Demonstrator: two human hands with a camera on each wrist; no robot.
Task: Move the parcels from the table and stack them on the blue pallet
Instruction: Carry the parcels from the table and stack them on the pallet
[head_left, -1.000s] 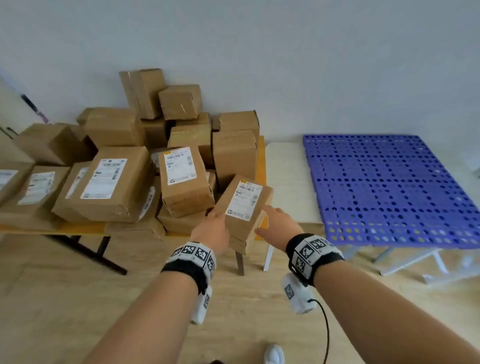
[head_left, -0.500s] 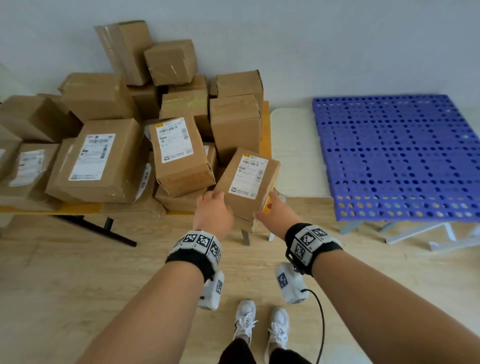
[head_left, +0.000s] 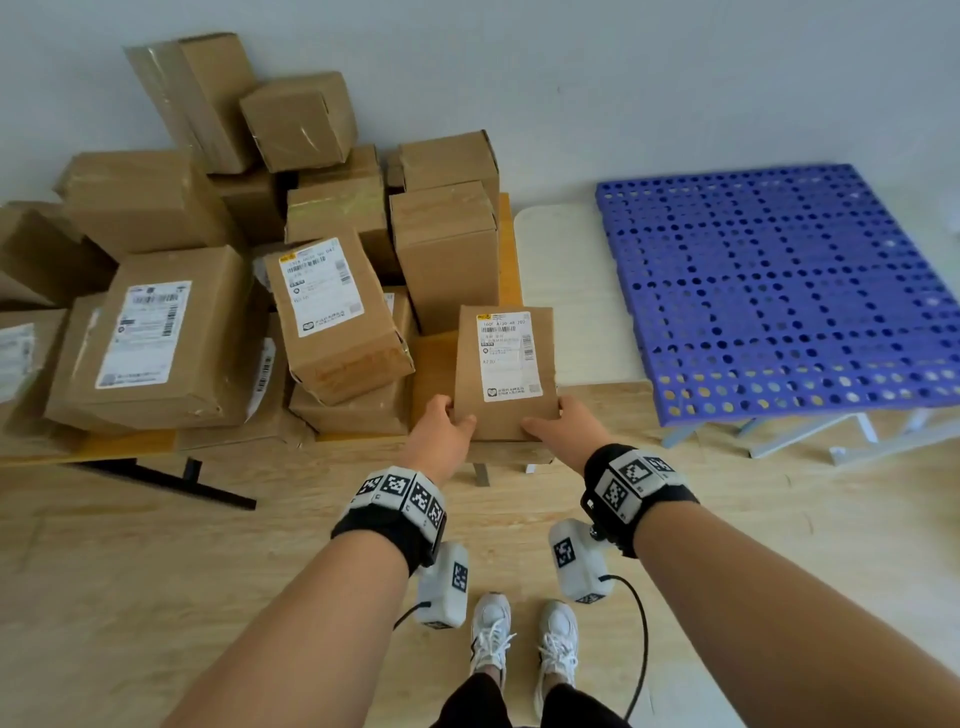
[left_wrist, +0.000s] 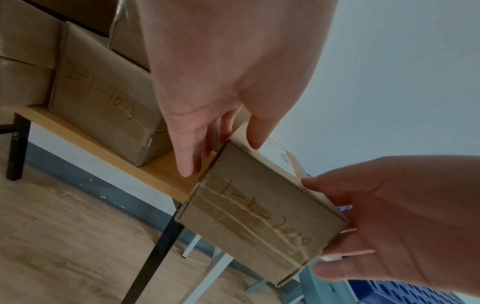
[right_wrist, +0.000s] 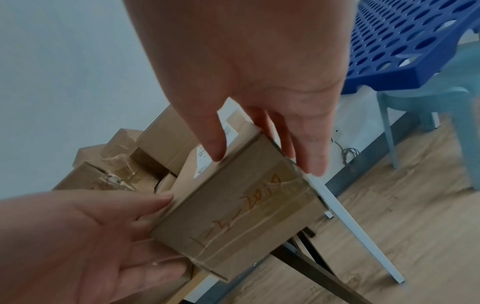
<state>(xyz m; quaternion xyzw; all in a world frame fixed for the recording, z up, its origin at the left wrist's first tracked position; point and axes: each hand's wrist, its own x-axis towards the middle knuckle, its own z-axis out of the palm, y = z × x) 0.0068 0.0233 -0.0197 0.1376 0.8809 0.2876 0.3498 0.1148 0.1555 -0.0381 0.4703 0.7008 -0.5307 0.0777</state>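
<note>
While the left hand (head_left: 441, 434) and right hand (head_left: 563, 428) grip a labelled cardboard parcel (head_left: 506, 374) from both sides, thumbs on top, it hangs beside the desk (head_left: 130, 444) edge.

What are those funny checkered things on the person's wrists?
Each bare forearm wears a black wristband covered with white blocks printed with black square-pattern markers. Under each wrist hangs a small white camera unit with its own marker and a thin black cable.
</note>
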